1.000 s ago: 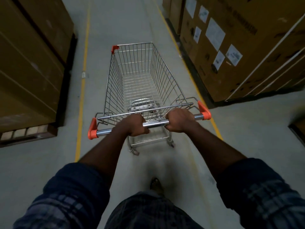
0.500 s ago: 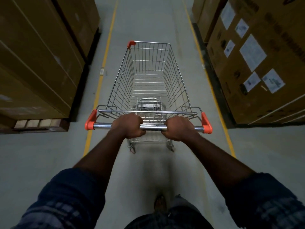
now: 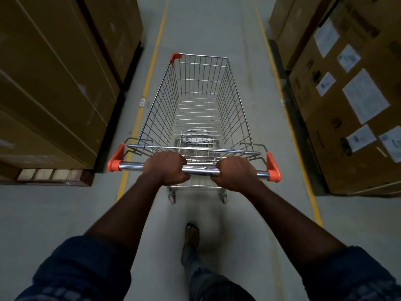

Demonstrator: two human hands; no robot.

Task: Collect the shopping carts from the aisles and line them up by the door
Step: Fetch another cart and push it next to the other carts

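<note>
A wire shopping cart (image 3: 199, 101) with orange corner caps stands straight ahead of me in the aisle, its basket empty. My left hand (image 3: 166, 168) is closed around the chrome handle bar (image 3: 200, 170) left of its middle. My right hand (image 3: 235, 173) grips the same bar right of the middle. Both arms reach forward from dark plaid sleeves. The cart's rear wheels show just below the handle.
Tall cardboard cartons on a pallet (image 3: 54, 83) wall the left side. Labelled cartons (image 3: 351, 105) wall the right. Yellow floor lines (image 3: 143, 101) edge the grey concrete aisle, which runs on ahead. My sandalled foot (image 3: 192, 234) is behind the cart.
The cart has swung from pointing left to pointing straight down the aisle and has rolled forward between the stacks. Both hands have kept their hold on the handle.
</note>
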